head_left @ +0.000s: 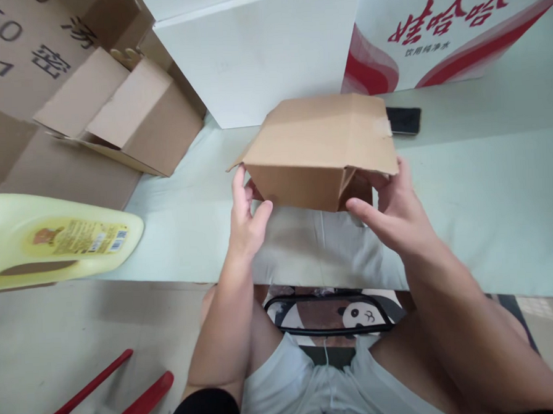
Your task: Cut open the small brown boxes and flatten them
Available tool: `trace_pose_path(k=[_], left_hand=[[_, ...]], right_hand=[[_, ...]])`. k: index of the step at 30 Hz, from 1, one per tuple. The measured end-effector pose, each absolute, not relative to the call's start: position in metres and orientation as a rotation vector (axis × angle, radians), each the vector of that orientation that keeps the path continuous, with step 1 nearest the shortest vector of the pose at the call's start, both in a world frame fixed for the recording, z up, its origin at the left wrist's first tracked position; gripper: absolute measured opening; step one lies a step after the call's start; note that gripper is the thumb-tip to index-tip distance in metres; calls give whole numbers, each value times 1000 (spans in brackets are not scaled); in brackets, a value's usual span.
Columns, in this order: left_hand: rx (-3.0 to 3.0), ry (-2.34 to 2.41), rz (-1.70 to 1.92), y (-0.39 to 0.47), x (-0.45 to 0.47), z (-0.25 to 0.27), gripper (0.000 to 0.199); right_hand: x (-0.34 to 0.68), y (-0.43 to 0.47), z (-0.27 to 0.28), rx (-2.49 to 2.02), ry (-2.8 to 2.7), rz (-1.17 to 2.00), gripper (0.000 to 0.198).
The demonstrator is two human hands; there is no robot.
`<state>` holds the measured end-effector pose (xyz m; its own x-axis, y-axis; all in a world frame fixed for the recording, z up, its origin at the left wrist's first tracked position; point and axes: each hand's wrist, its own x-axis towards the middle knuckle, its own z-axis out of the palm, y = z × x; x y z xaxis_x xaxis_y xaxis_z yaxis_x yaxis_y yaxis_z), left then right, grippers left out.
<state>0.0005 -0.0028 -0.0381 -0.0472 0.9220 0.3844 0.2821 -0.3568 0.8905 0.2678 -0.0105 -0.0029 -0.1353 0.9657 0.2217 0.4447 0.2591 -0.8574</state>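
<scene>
A brown cardboard box (309,131) is between my hands, raised or tilted over the pale green tabletop, with flaps sticking out and a bit of clear tape at its right edge. My left hand (248,218) grips its left end, the fingers partly hidden behind the box and the thumb in front. At the right end, my right hand (392,210) has its fingers tucked under a flap and its thumb by the lower opening. The inside of the box is mostly hidden.
Behind the box lies a black phone (404,120). A white carton (259,56) and a red-and-white carton (434,38) stand at the back. On the left are an open cardboard box (146,115) and a yellow jug (65,239). A red stool (105,401) is on the floor.
</scene>
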Motion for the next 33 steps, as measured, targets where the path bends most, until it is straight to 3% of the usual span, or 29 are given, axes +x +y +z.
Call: trace_pose_path(k=[2, 6, 12, 17, 23, 28, 33], left_hand=[[1697, 1258, 1410, -3, 0, -41, 86], [1688, 1260, 1469, -2, -2, -42, 69], [1655, 1023, 1419, -4, 2, -44, 53], [1453, 1087, 1580, -5, 11, -36, 70], [1117, 1214, 1806, -7, 17, -13, 81], [956, 1328, 1938, -7, 11, -2, 63], [841, 1408, 1705, -10, 6, 8, 35]], right_hand=[[266, -10, -4, -1193, -1659, 908, 74], [262, -11, -2, -1247, -1507, 1000, 60], [259, -13, 5, -1365, -1394, 1002, 27], [259, -10, 1, -1278, -1334, 1003, 30], [261, -8, -2, -1304, -1257, 901, 51], [265, -7, -1, -1211, -1138, 1021, 45], [273, -5, 0, -1302, -1048, 1102, 36]])
